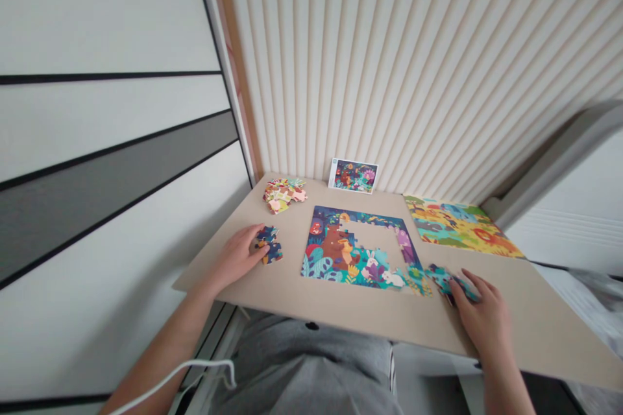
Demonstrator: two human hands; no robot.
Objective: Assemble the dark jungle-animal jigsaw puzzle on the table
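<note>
A partly assembled jigsaw puzzle (335, 243) lies in the middle of the table, showing a dark forest with a bear, a fox and white rabbits. Its frame surrounds an unfilled gap of bare tabletop at the upper right. My left hand (238, 256) curls its thumb and forefinger around a few dark blue puzzle pieces (273, 253) left of the puzzle. On the right, my right hand (484, 311) has its thumb and fingers closed on teal puzzle pieces (439, 277) in a small pile. Part of that pile is hidden under the fingers.
A reference picture card (354, 176) leans against the pleated curtain (341, 65). Another heap of colourful pieces (282, 196) sits at the back left. An animal puzzle (457, 225) lies at the back right of the table (360, 308). A white cable (180, 369) crosses my left forearm.
</note>
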